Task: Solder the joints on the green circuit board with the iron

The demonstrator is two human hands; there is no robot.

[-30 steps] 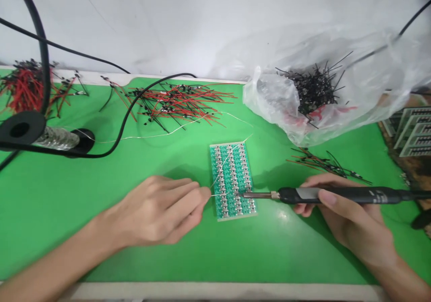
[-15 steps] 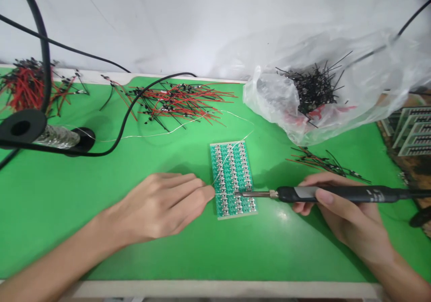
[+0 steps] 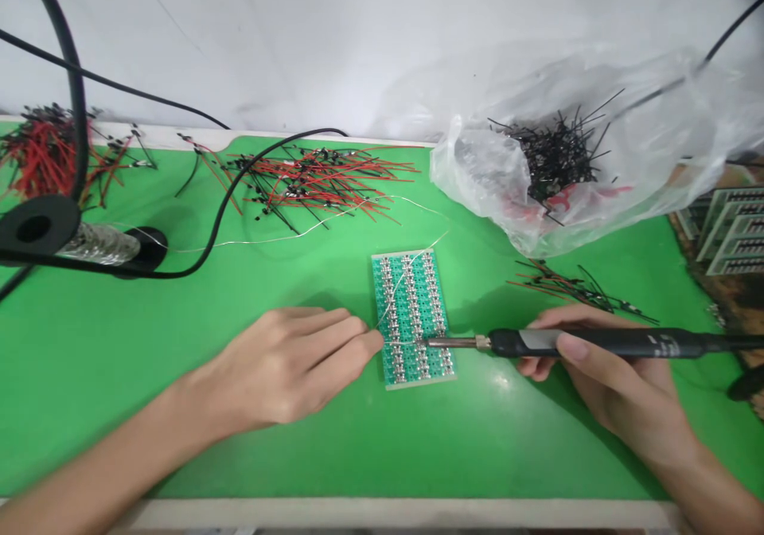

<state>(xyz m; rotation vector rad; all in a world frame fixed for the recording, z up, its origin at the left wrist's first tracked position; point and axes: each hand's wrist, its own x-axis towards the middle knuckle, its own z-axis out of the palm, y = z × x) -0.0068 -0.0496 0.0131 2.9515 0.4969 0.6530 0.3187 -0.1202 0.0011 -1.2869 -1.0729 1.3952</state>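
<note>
A green circuit board (image 3: 399,296) with three columns of shiny solder pads lies on the green mat. My left hand (image 3: 298,364) is closed at the board's left edge, pinching thin solder wire (image 3: 391,300). The short end of that wire reaches across the pads to the iron's tip, while the rest loops over the board and back to the spool. In my right hand (image 3: 602,376) is a soldering iron (image 3: 597,343), held like a pen and pointing left. Its tip is at the middle column, in the lower part of the board.
A solder spool (image 3: 107,242) stands at left, crossed by a black cable (image 3: 220,201). Red and black wires (image 3: 322,177) lie in piles along the back. A plastic bag (image 3: 483,169) holds black leads. Stacked boards (image 3: 740,232) are at far right, near several loose wires (image 3: 561,284).
My left hand has shifted very slightly right toward the board. The iron has moved a touch to the left, its tip still at the middle column.
</note>
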